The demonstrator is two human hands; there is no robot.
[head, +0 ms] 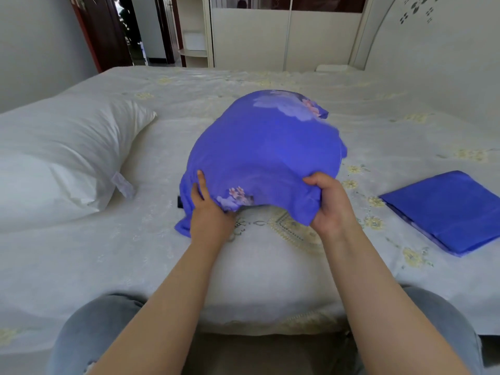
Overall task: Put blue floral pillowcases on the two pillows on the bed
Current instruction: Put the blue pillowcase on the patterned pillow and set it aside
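Observation:
A blue floral pillowcase (pixel 265 147) covers the far part of a pillow (pixel 270 266) lying lengthwise in front of me on the bed; the pillow's near end is bare white. My left hand (pixel 209 209) grips the case's open edge on the left. My right hand (pixel 331 201) grips the same edge on the right, fingers curled over the bunched cloth. A second pillow (pixel 59 155), bare white, lies at the left of the bed. A second blue pillowcase (pixel 446 209) lies folded flat at the right.
The bed (pixel 270 79) has a pale sheet with yellow flowers. A small dark object (pixel 179 202) peeks out beside the case's left edge. A wardrobe (pixel 270 36) and an open doorway (pixel 130 31) stand beyond the bed. My knees press the near bed edge.

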